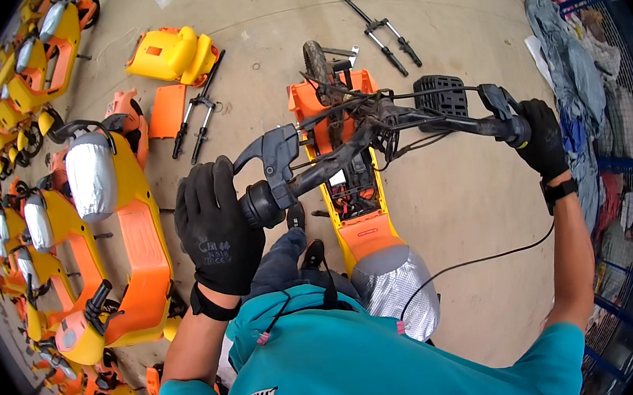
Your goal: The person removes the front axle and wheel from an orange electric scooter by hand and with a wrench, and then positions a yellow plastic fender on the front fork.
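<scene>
"Concrete floor (483, 242) all round; parked scooters (140, 239) left of the handlebar (342, 148). Where's the stripped one?"

"That scooter (366, 231) sits beneath the handlebar, front wheel (315, 62) beyond it."

"What could go wrong?"

"Loose cables (391, 132) bunch at the handlebar's middle; a sharp turn might snag or strain them. Uneven holding could let it tip, I'd guess."

"And the fingers?"

"Right hand (542, 139): closed round the handlebar's right end. Left hand (219, 223): curled over its left end, tips hidden, tightness unclear."
</scene>
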{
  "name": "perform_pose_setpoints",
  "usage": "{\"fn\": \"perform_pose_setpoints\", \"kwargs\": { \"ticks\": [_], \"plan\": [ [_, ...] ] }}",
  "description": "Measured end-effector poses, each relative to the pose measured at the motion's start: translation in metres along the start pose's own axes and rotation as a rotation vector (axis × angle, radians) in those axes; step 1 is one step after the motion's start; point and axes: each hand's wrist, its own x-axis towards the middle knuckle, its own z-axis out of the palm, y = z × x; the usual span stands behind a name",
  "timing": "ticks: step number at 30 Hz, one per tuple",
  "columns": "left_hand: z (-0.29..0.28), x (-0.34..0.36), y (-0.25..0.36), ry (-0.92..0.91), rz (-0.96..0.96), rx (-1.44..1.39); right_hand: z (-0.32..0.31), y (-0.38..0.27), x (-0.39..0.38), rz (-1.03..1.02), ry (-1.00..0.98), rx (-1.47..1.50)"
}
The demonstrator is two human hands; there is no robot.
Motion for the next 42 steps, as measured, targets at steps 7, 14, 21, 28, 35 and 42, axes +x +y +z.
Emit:
{"fn": "perform_pose_setpoints", "kwargs": {
  "ticks": [7,14,21,28,35,42],
  "plan": [
    [-0.001,0.01,-0.01,0.012,0.044,0.003,0.01,-0.008,-0.024,0.088,0.032,0.048],
    [0.002,0.019,-0.009,0.029,0.022,-0.006,-0.005,0.0,0.001,-0.052,-0.022,0.068],
    [0.008,0.02,-0.004,0.028,-0.026,-0.033,-0.002,0.017,0.028,-0.076,0.005,0.012],
    [0.005,0.028,-0.008,0.027,-0.026,-0.027,0.011,0.007,0.003,0.053,-0.004,0.02],
    [0.007,0.035,-0.01,0.021,-0.019,-0.039,0.003,0.001,0.011,0.103,-0.066,0.026],
    [0.004,0.038,-0.003,0.013,-0.012,-0.066,0.014,0.013,-0.001,0.081,-0.018,-0.016]
  ]
}}
